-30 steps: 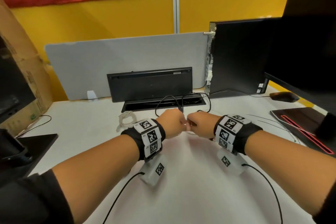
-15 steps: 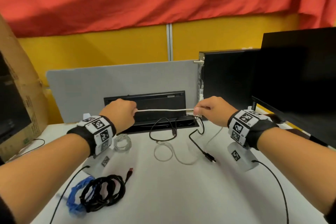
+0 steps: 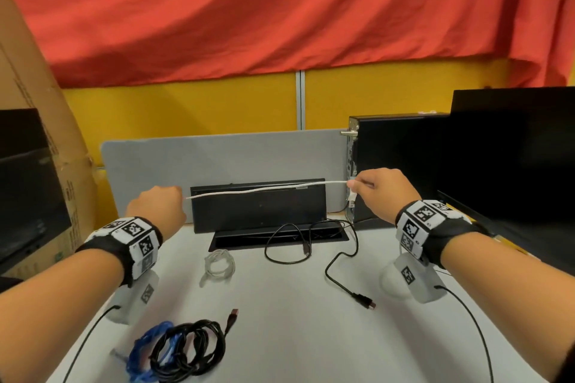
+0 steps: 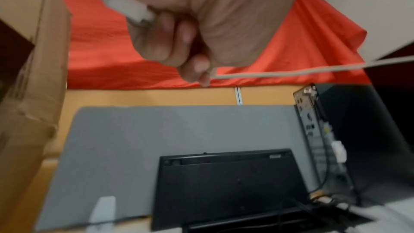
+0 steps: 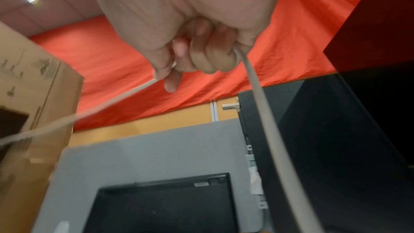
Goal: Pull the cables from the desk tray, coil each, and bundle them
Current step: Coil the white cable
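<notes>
The white cable [image 3: 264, 189] runs almost level, left to right, stretched in the air above the open desk tray [image 3: 273, 238]. My left hand [image 3: 157, 207] is fisted round one end, its plug sticking out past my fingers [image 4: 156, 45]. My right hand [image 3: 381, 193] pinches the other end, a tail hanging below it. Both hands sit equally near, one at each end, so I judge coiling means bringing one toward the other along that axis. On the desk [image 3: 295, 336] lie a coiled pale cable [image 3: 219, 266], a black and blue bundle [image 3: 177, 351] and two loose black cables [image 3: 342, 270] trailing from the tray.
</notes>
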Available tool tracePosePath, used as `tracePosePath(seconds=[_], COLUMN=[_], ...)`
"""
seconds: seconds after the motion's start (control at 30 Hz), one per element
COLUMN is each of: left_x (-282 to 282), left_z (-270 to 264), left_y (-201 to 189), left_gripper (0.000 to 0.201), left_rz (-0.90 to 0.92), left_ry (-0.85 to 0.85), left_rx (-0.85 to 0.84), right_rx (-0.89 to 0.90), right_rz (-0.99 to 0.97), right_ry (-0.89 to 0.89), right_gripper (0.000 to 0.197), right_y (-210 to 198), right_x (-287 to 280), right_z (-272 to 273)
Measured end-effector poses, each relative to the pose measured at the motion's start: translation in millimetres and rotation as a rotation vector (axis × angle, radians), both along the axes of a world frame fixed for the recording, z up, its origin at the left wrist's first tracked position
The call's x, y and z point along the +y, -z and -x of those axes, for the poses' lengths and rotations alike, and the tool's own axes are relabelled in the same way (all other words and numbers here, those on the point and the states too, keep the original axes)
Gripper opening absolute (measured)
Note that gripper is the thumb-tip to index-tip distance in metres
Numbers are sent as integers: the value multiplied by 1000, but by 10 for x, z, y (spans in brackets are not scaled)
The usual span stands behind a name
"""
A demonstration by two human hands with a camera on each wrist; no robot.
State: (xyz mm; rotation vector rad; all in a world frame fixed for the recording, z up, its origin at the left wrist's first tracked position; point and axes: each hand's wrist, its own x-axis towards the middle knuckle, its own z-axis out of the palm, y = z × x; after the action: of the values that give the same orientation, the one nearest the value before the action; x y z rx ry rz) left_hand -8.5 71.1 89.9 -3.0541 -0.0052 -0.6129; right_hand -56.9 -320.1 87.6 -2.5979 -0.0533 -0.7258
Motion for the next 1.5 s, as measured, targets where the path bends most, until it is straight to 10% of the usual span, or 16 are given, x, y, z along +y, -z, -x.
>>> tracePosePath(seconds=[0.3,0.53,1.03,1.37,1.5], left_x=[-893,-1530,-586,-602,-700], left_z=[280,421,-136,-165,-106], left_y=[-85,-322,-383,-264,-229], left_gripper=[53,28,25,26,25], left_rz=[516,759,616,642,696], left_ry=[548,889,337,323,444], left_rx=[-71,55,-296,-296,-217], right_rx=[-166,-209,50,152,481], right_rz=[-62,55,-68,-76,28], right_ry=[-143,-250,-34,370,306], right_gripper=[33,29,26,40,27], right_y=[-279,-422,-13,172,172], right_x=[409,634,-194,-384,-212], right_z=[139,278,57,-35,34])
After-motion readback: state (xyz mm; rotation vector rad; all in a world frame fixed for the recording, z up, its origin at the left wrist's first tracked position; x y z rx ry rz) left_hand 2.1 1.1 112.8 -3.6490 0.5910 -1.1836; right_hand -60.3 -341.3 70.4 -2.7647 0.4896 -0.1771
